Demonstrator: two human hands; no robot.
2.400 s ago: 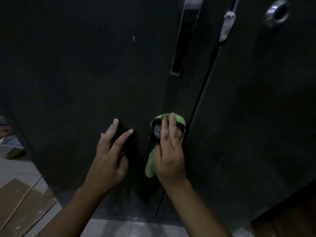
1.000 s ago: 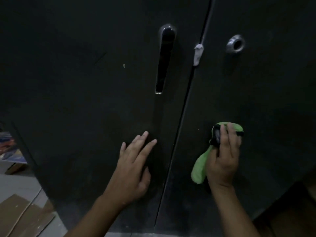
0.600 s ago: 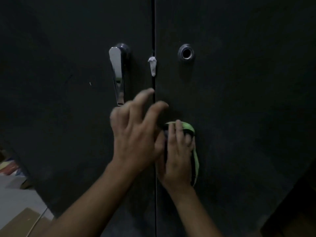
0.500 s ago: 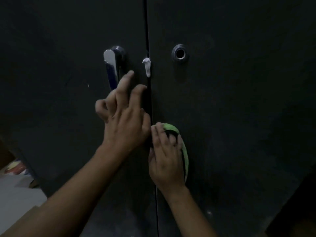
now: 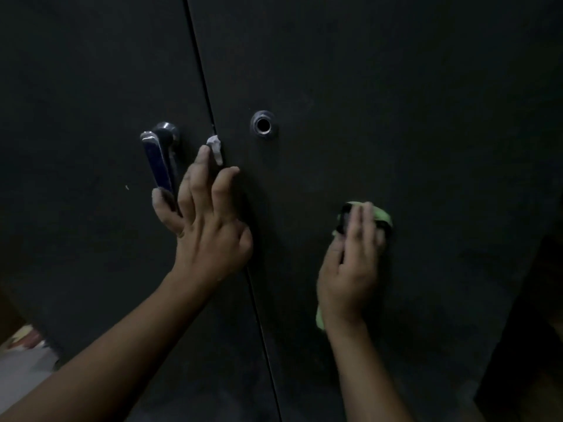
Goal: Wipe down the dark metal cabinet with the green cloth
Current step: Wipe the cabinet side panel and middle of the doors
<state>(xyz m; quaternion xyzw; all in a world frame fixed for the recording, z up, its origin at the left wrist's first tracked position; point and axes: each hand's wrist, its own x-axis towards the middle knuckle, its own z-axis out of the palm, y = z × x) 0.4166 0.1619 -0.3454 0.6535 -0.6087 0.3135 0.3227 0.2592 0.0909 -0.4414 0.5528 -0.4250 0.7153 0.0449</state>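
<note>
The left hand (image 5: 210,236) is raised at the end of a bare left forearm (image 5: 122,345) that comes in from the lower left. Its fingers are straight and spread wide, the little finger at the lower end of the handle (image 5: 158,166) and the other fingertips pointing up. The right hand (image 5: 350,266) reaches up on a bare right forearm (image 5: 365,376) from the bottom edge, the wrist nearly straight and the fingers straight, close together and slightly blurred, laid flat over the green cloth (image 5: 382,215) against the cabinet (image 5: 426,132).
</note>
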